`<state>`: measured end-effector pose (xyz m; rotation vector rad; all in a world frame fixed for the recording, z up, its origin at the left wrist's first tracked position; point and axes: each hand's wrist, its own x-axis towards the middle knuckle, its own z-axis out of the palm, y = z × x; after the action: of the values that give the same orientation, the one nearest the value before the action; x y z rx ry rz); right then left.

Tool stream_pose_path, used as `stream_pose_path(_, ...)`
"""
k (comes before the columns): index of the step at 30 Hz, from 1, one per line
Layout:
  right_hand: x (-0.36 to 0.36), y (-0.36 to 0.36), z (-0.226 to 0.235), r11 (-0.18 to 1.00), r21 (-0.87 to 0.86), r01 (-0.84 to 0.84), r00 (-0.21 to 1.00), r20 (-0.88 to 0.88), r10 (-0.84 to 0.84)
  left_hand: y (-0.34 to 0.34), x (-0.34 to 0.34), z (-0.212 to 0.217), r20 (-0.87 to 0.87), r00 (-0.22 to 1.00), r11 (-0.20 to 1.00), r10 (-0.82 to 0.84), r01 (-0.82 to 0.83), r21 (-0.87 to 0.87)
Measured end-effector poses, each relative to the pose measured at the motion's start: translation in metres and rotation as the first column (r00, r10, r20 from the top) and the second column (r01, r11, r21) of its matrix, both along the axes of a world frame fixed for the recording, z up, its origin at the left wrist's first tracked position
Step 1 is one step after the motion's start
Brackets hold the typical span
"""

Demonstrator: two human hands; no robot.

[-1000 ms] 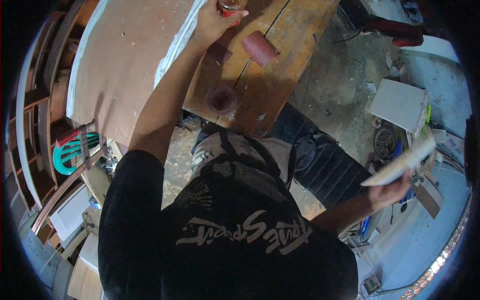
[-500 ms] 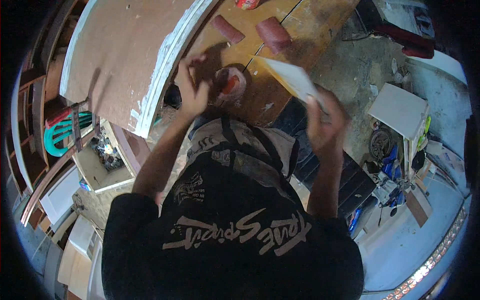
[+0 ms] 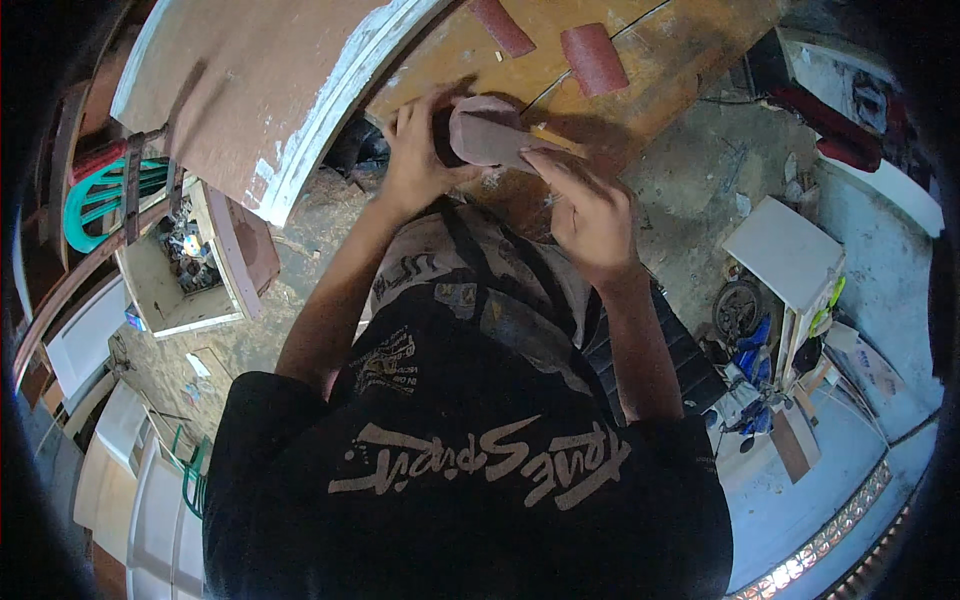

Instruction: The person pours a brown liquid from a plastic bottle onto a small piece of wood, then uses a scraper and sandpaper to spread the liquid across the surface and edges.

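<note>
My left hand [image 3: 412, 155] curls around the dark side of a small round pot [image 3: 485, 104] with a pinkish, smeared rim, its thumb at the near side. In my right hand [image 3: 595, 215] is a flat, thin scraper [image 3: 490, 138], pinched between thumb and fingers. The scraper's broad end lies across the mouth of the pot and hides most of the inside. Two curled pieces of reddish sandpaper [image 3: 595, 60] lie on the worn wooden tabletop [image 3: 665, 65] beyond my hands.
A large brown panel [image 3: 260, 90] with a white-smeared edge rises at the left. An open wooden box [image 3: 155, 280] of small scraps stands on the floor, near a green coiled hose or chair part [image 3: 95, 205]. At right stands a white cabinet [image 3: 785, 250] beside blue clutter.
My right hand has swung left, bringing the scraper down over the pot. My left hand, open beside the pot before, has closed around it. The view has shifted slightly.
</note>
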<state>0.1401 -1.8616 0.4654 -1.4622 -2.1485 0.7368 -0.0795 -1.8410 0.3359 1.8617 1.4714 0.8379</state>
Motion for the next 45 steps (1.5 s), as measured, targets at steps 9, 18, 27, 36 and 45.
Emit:
stream_pose_path(9,-0.008,0.008,0.006,0.997,0.014,0.078,0.997,-0.017,-0.078,0.012,-0.01,0.006,0.095,0.988,0.991,-0.121,0.115,0.065)
stream_pose_path(18,0.002,0.007,0.015,0.999,-0.052,0.0,1.0,0.032,0.001,0.004,-0.019,-0.015,0.094,0.991,0.996,-0.091,0.09,0.016)
stream_pose_path(27,-0.018,0.007,-0.001,1.0,0.021,0.021,1.0,0.01,-0.021,-0.012,-0.003,-0.014,0.159,0.987,1.0,0.007,-0.01,0.014)
stream_pose_path(36,0.002,0.008,0.017,0.999,-0.041,0.022,0.999,0.026,-0.021,-0.01,-0.004,-0.024,0.302,0.95,0.993,0.081,-0.051,-0.107)
stream_pose_path(45,-0.018,0.006,-0.008,1.0,0.015,-0.011,1.0,0.007,0.011,-0.005,0.006,-0.021,0.295,0.944,0.989,0.148,-0.148,-0.021)
